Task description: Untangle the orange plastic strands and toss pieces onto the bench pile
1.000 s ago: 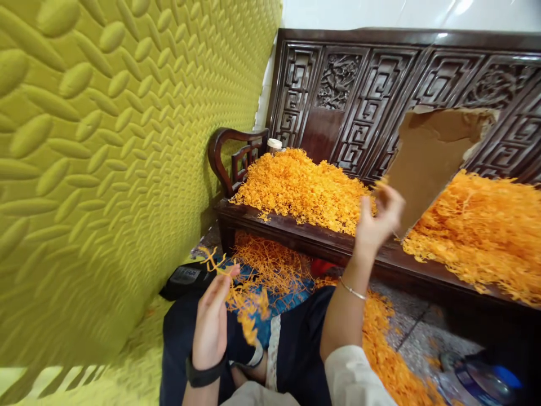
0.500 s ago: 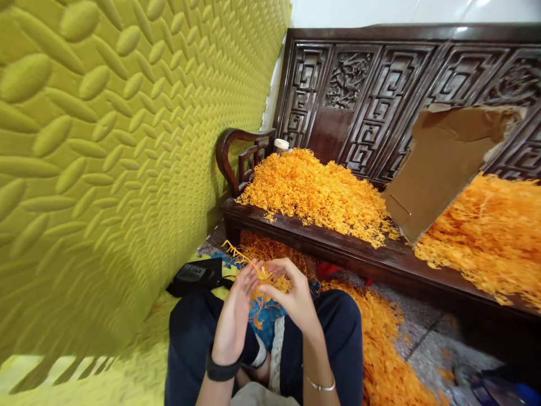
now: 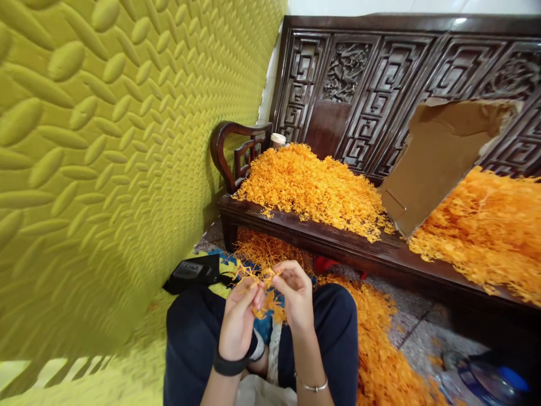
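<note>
Likely a home: carved dark-wood bench (image 3: 325, 128)

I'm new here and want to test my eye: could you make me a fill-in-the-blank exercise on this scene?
1. The left hand and right hand hold strands coloured ____.
2. The black band is worn on the ____ arm.
3. On the bench, the cardboard stands ____ the two heaps.
4. The cap of the bottle is coloured ____.

Missing words: orange; left; between; blue.
</note>
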